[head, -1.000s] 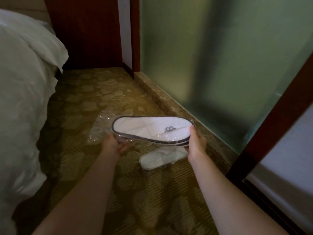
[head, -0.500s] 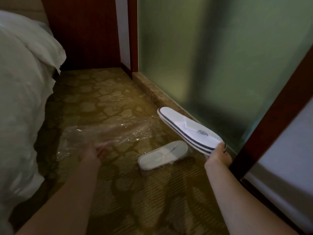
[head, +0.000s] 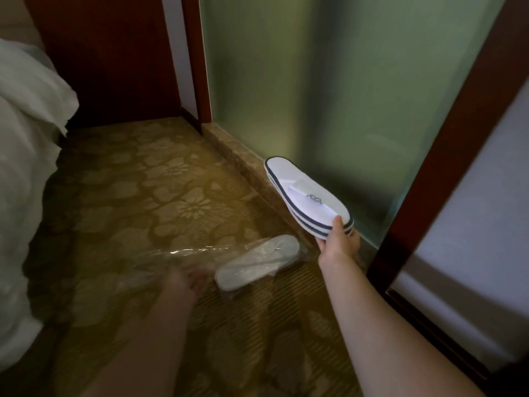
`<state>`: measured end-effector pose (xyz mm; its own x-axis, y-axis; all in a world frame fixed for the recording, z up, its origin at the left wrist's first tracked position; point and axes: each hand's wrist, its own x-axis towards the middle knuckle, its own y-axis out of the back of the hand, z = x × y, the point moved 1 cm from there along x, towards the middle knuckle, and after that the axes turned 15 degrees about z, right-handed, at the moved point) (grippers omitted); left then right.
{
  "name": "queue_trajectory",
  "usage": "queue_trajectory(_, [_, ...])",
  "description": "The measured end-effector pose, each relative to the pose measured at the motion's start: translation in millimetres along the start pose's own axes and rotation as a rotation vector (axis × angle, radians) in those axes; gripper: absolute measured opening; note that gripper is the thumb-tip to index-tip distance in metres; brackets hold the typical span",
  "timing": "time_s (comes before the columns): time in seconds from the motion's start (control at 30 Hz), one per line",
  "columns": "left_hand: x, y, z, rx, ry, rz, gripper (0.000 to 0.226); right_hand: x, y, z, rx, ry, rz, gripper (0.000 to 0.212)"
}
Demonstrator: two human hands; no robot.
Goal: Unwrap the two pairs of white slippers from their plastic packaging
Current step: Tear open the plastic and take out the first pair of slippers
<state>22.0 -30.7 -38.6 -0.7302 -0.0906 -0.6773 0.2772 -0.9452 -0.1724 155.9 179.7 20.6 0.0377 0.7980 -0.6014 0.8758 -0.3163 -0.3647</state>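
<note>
Head view: right hand (head: 339, 243) still pinches the bare slipper pair (head: 306, 197) by the glass wall; left hand (head: 186, 279), fingers blurred, has dragged the empty plastic bag (head: 160, 265) nearer the wrapped slipper pair (head: 257, 262) on the carpet (head: 143, 196).

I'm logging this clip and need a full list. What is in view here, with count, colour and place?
Unwrapped slipper pair: one stacked pair, white with navy trim, held near the glass.
Wrapped slipper pair: one, white, on the carpet in plastic.
Empty plastic bag: one, clear, at the left hand.
Carpet: gold floral.
Bedding: white, left.
Frosted glass panel: green, right.
Left hand: blurred, on the bag.
Right hand: grip on the unwrapped pair.
</note>
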Motion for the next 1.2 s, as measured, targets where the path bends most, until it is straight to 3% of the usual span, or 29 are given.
queue_trajectory(0.17, [-38,-23,-67,-0.06,0.122,-0.07,0.048,9,0,-4,0.001,-0.007,-0.018,0.054])
queue_trajectory(0.37, [-65,-25,-132,-0.148,0.245,0.031,0.052,18,13,-3,-0.045,-0.018,-0.013,0.052])
queue_trajectory(0.7, [-97,-39,-199,-0.149,0.294,-0.002,0.053,52,41,-11,-0.151,0.013,0.038,0.045])
queue_trajectory(1.03, [-116,-50,-202,0.27,0.512,-0.152,0.057,66,53,-12,-0.266,-0.008,0.016,0.05])
queue_trajectory(1.2, [-108,-65,-164,0.539,0.27,-0.37,0.059,64,53,-4,-0.3,0.031,0.075,0.047])
